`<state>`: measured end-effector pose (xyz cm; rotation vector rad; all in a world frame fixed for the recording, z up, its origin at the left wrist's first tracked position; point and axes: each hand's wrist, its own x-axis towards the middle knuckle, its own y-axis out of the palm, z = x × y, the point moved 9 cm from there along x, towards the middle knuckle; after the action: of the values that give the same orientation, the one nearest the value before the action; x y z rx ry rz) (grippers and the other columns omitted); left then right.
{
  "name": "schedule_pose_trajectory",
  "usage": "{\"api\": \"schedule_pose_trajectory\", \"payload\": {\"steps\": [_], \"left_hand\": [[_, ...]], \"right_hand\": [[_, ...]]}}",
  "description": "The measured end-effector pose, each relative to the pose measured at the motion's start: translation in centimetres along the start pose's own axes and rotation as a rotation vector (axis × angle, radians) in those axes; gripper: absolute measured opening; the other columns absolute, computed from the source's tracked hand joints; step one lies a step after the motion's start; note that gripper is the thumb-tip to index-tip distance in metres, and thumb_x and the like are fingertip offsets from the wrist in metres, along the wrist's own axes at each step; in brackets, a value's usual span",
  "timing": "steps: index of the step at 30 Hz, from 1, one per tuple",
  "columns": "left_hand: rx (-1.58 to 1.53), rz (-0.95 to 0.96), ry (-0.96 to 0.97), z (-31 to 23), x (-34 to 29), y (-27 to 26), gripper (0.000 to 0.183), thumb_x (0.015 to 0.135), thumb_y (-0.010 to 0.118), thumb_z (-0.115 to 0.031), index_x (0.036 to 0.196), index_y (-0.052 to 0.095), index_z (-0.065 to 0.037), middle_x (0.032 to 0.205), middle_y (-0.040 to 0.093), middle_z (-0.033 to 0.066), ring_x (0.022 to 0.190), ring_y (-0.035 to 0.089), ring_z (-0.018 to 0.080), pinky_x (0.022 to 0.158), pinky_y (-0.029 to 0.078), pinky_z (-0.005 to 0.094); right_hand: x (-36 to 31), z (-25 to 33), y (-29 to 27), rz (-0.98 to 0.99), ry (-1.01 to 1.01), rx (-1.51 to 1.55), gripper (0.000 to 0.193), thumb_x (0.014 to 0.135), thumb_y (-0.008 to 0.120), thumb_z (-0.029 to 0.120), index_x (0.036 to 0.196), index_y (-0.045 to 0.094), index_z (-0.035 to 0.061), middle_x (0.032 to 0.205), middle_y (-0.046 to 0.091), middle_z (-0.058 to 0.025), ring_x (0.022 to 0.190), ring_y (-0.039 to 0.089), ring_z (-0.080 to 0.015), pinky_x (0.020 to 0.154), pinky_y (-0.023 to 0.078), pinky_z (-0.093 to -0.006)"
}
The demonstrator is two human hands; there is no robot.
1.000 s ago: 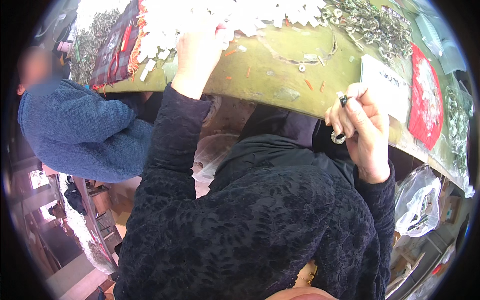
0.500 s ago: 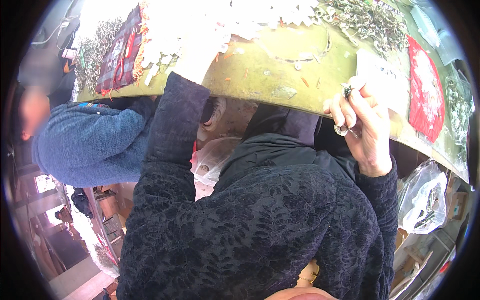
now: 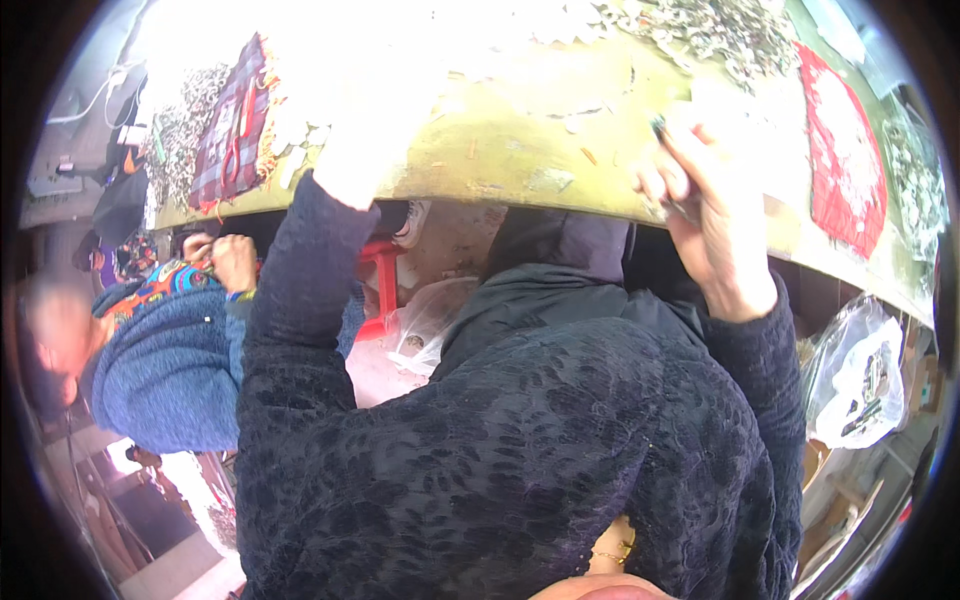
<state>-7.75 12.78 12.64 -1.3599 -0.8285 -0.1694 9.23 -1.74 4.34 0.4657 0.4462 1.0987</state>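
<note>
My right hand [image 3: 715, 205] is raised just above the front edge of the green work table [image 3: 470, 170]. Its thumb and forefinger pinch a small dark piece [image 3: 657, 123], too small to name; the other fingers are curled in. My left hand [image 3: 365, 165] reaches forward over the table on the left. Strong glare washes out its fingers, so whatever it touches is hidden. Near it, small pale pieces [image 3: 290, 165] lie beside a plaid cloth [image 3: 215, 165] with a red-handled tool [image 3: 235, 160] on it.
A heap of small metallic pieces [image 3: 740, 40] and a red cloth [image 3: 845, 160] lie at the right. Below hangs a plastic bag [image 3: 855, 385]. At left sits another person in blue [image 3: 165, 380]. A red stool [image 3: 382, 285] and clear bag [image 3: 435, 325] are under the table.
My left arm has shifted, and its wrist now shows beyond the sleeve. The right hand has moved slightly left and up, still pinching. The person at left has turned; their hands now show.
</note>
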Motion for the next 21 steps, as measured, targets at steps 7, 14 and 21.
{"api": "schedule_pose_trajectory", "payload": {"steps": [7, 14, 21], "left_hand": [[-0.130, -0.177, 0.138, -8.2, -0.7, -0.5, 0.019, 0.079, 0.074, -0.004, 0.096, 0.067, 0.002, 0.080, 0.069, 0.0085, 0.068, 0.067, 0.0167, 0.059, 0.054, 0.0273], [-1.448, -0.001, -0.613, -7.4, -2.0, 6.1, 0.011, 0.086, 0.067, -0.005, 0.091, 0.065, 0.004, 0.080, 0.068, 0.0105, 0.073, 0.067, 0.0209, 0.061, 0.055, 0.0283], [-2.055, 0.266, -0.953, -10.6, -4.5, 10.9, 0.023, 0.089, 0.063, -0.007, 0.106, 0.058, 0.007, 0.089, 0.065, 0.0125, 0.078, 0.068, 0.0220, 0.055, 0.055, 0.0287]], "right_hand": [[1.6, -1.4, 2.4, 0.109, -0.098, -0.239, 0.013, 0.094, 0.060, 0.017, 0.092, 0.056, 0.0044, 0.063, 0.056, -0.0011, 0.057, 0.055, -0.0110, 0.058, 0.046, -0.0236], [0.3, -1.0, 0.2, 0.045, -0.155, -0.228, 0.016, 0.094, 0.060, 0.018, 0.092, 0.056, 0.0027, 0.062, 0.056, -0.0015, 0.056, 0.055, -0.0099, 0.056, 0.046, -0.0223], [-0.2, -1.2, -0.5, -0.006, -0.132, -0.359, 0.021, 0.096, 0.058, 0.018, 0.103, 0.057, -0.0010, 0.071, 0.063, -0.0036, 0.063, 0.059, -0.0084, 0.059, 0.048, -0.0216]]}}
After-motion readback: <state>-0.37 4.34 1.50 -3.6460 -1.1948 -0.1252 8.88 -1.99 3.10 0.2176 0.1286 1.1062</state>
